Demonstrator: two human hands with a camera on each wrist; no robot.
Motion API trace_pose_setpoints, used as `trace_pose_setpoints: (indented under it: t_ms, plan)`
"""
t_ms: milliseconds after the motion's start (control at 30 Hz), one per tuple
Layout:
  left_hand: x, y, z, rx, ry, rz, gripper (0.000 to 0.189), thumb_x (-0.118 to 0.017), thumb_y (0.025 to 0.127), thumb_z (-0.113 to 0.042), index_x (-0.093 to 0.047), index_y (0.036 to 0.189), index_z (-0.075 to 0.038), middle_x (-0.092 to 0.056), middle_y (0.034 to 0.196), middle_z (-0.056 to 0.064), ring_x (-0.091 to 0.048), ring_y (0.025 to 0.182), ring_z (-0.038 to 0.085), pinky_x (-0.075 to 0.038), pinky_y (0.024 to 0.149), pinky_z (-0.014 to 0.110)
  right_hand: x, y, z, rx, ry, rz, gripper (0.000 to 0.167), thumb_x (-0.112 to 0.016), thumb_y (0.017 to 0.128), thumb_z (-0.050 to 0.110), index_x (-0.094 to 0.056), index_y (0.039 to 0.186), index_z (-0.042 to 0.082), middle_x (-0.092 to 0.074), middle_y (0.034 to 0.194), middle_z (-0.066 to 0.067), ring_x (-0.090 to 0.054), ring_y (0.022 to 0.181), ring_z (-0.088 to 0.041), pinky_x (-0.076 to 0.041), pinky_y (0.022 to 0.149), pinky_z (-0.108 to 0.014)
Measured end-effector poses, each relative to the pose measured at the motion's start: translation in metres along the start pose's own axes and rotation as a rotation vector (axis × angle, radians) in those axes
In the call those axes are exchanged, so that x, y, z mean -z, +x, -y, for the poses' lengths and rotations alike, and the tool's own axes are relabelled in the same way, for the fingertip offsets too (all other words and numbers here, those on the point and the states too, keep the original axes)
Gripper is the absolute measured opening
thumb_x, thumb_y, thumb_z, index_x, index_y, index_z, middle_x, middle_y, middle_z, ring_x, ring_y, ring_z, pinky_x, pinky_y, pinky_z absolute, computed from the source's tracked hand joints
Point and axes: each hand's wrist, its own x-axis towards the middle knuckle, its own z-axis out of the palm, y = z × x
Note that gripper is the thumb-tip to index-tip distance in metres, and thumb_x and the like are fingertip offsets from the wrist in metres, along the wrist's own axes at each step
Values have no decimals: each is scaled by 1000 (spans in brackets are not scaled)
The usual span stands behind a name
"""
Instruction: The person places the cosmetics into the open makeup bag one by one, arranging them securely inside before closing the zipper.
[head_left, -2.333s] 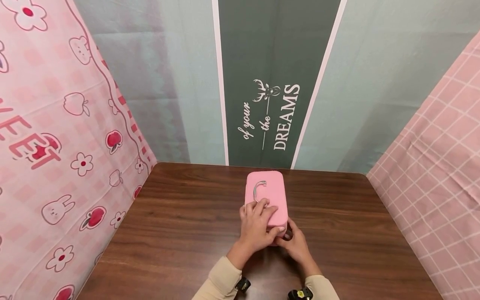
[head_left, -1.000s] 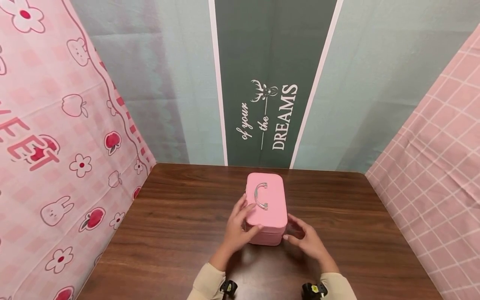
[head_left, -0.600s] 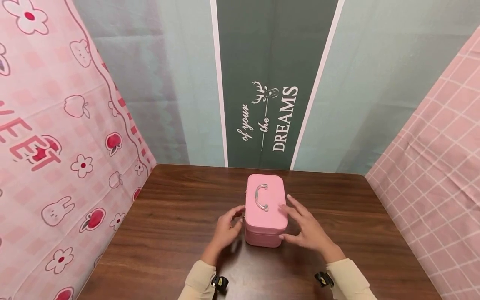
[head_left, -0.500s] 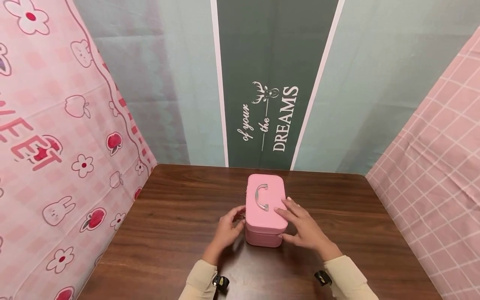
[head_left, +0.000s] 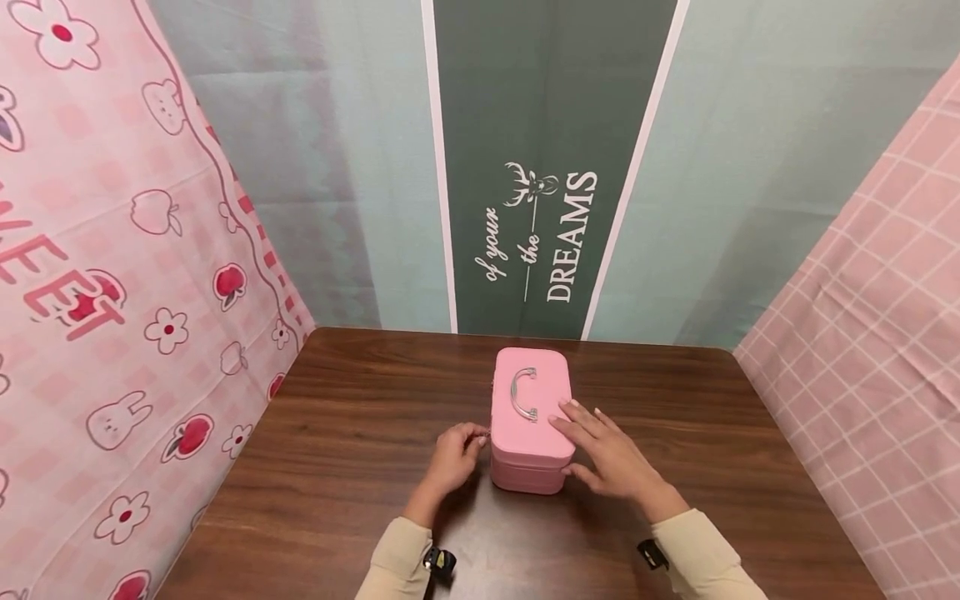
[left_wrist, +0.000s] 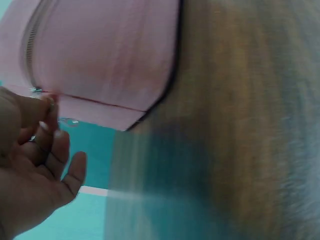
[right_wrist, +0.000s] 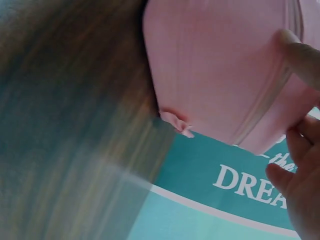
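A pink vanity case (head_left: 531, 408) with a silver handle (head_left: 516, 395) on its lid stands on the brown wooden table (head_left: 375, 375), lid down. My left hand (head_left: 452, 458) is at the case's left side. In the left wrist view its thumb and forefinger pinch at the end of the zipper (left_wrist: 32, 50), right by the metal zipper slider (left_wrist: 36, 90); the pull itself is mostly hidden by the fingers. My right hand (head_left: 611, 454) lies on the right edge of the lid, fingers extended over the top. Its thumb (right_wrist: 302, 57) touches the side near the zipper seam.
A small pink fabric tab (right_wrist: 176, 122) sticks out low on the case. Behind the table hangs a green and teal curtain (head_left: 555, 125) with white lettering. Pink patterned cloths hang at the left (head_left: 150, 275) and right (head_left: 885, 317).
Both hands first worked at the case's near end, the left over the lid. The left moved to the left side and closed its fingertips there; the right came up onto the lid's right edge.
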Motion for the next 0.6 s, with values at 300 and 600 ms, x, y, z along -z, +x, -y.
trace_pose_setpoints:
  t_ms: [300,600]
  plan:
    - [6,-3,-11,-73,173,53,10,-62,86,-6,-59,77,-10,-57,80,-1,-53,76,18,-43,72,35,-9,-5,-1,-9,62,-73,72,-74,75,31,-46,136,7,-37,142,-16,-32,130,-34,-11,107,-47]
    - [3,-14,-14,38,31,59,10,-58,89,-5,-58,80,-8,-58,67,-2,-51,58,6,-43,55,23,-17,-7,0,-2,63,-133,64,-61,86,44,-47,135,6,-39,140,-17,-35,128,-34,-12,107,-48]
